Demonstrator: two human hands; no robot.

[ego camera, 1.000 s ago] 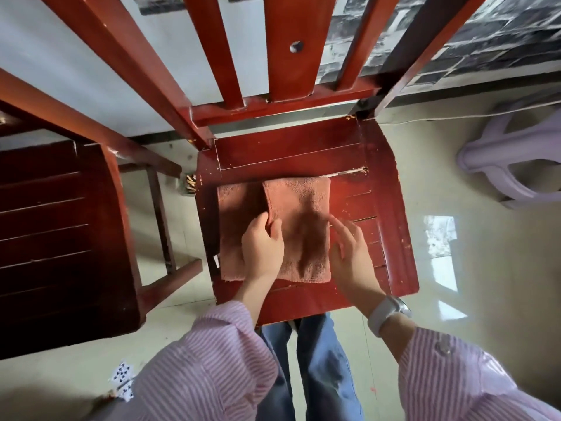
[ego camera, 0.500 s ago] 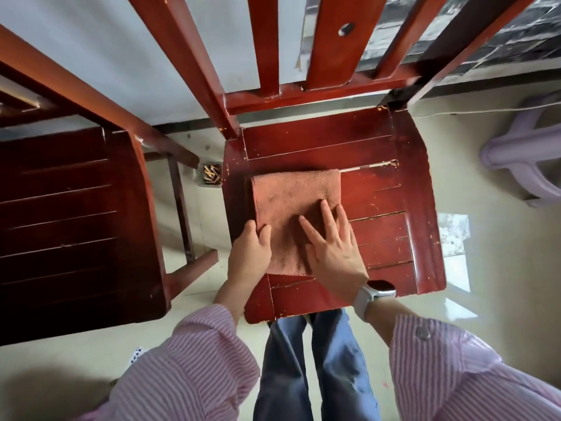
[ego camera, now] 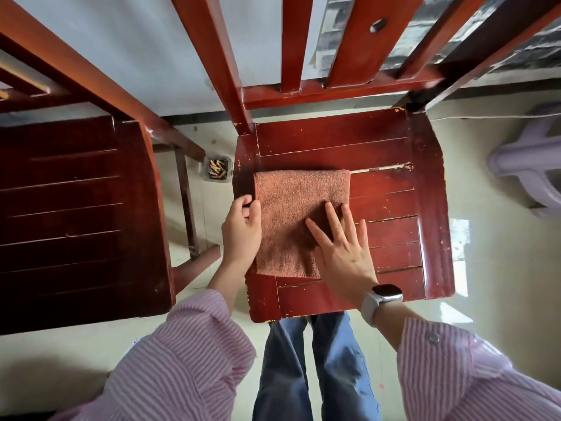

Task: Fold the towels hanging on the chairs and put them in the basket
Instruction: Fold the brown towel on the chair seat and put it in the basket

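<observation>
Nearest, right hand [ego camera: 343, 253], wearing a watch [ego camera: 383, 297] with a dark, unreadable face, presses flat with spread fingers on the folded towel [ego camera: 291, 214]. Left hand [ego camera: 243, 229] pinches the towel's left edge. Towel lies on the red chair seat [ego camera: 394, 165], centre frame. No legible writing.

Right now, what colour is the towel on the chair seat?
The towel is a rusty orange-brown, plain with no pattern; the head view shows it.

A folded brown towel [ego camera: 291, 214] lies flat on the red wooden chair seat [ego camera: 391, 183].
</observation>
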